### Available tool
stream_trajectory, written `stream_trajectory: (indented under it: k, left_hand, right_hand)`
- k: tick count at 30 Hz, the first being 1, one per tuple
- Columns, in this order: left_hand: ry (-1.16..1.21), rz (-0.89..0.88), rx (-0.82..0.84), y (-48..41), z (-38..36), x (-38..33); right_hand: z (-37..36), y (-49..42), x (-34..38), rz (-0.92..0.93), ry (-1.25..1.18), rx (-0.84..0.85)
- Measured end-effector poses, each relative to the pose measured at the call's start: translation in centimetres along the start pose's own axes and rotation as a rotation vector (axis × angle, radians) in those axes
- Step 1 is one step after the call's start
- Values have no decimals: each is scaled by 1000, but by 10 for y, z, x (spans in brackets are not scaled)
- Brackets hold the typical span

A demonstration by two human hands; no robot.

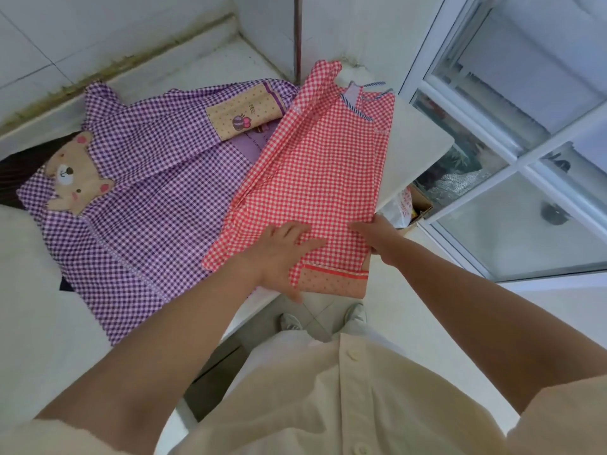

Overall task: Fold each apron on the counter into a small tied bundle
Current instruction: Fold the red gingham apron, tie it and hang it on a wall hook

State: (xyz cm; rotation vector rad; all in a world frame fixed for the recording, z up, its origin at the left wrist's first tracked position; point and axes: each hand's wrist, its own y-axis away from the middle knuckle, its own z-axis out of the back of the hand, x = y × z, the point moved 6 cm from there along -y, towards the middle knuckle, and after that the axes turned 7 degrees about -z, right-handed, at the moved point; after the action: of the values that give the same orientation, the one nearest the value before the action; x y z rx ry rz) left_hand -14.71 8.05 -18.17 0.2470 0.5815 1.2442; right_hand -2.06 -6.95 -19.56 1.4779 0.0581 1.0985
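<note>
A red-and-white checked apron (315, 165) lies folded lengthwise into a long strip on the white counter (417, 139), its dotted pocket end at the near edge. My left hand (282, 254) lies flat on its near part with fingers spread, pressing the cloth down. My right hand (377, 234) holds the apron's right edge, thumb on top and fingers under the cloth. To the left a purple checked apron (141, 198) with a bear patch is spread out flat, partly under the red one.
Tiled walls meet at the counter's far corner, with a pipe (298, 37) running up there. A glass window (525, 126) stands to the right. The counter's right edge drops to boxes and bags (410, 205) on the floor. My shoes (354, 315) show below the near edge.
</note>
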Motion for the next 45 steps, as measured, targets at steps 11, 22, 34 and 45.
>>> stream_trajectory:
  k: [11,22,34,45]
  left_hand:
    - [388,38,-66,-3,30,15]
    - [1102,195,28,0,78,37]
    - [1622,295,-663,-32,121,85]
    - [1095,491,-1083,-71,131,125]
  right_hand:
    - [40,8,-13,559,708,-359]
    - [30,-2,25,545,359,-174]
    - [90,-64,88,179,-78,-99]
    - [115,-90,115,210,145,80]
